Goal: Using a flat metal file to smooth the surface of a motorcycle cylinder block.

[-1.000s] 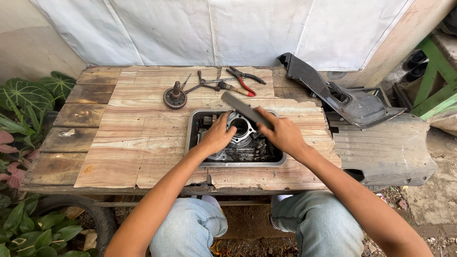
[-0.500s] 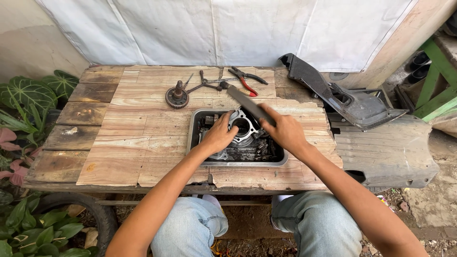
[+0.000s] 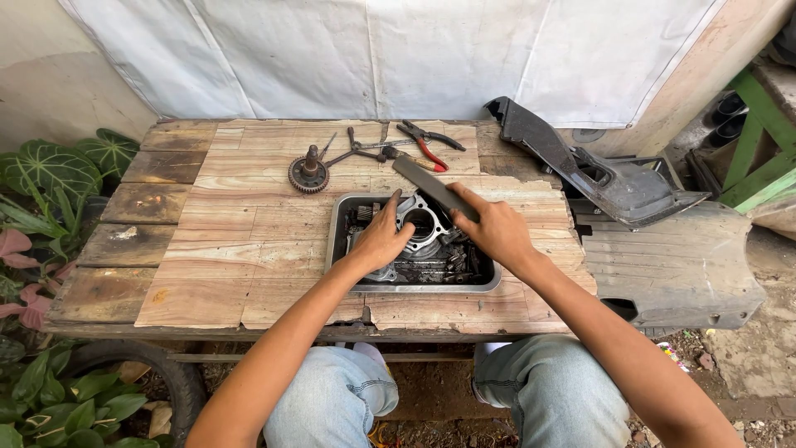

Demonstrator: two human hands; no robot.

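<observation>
- The metal tray (image 3: pixel 340 217) sits on the wooden table (image 3: pixel 215 241), near its front edge
- Left hand (image 3: pixel 383 239) rests inside the tray, fingers curled on the round engine cylinder (image 3: pixel 421 222) that lies in it among dark greasy parts
- Right hand (image 3: pixel 496 231) is over the tray's right side, closed around a flat dark file (image 3: pixel 431 184) slanting up past the tray's far rim
- Beyond the tray lie a gear (image 3: pixel 308 172) and red-handled pliers (image 3: pixel 427 143)
</observation>
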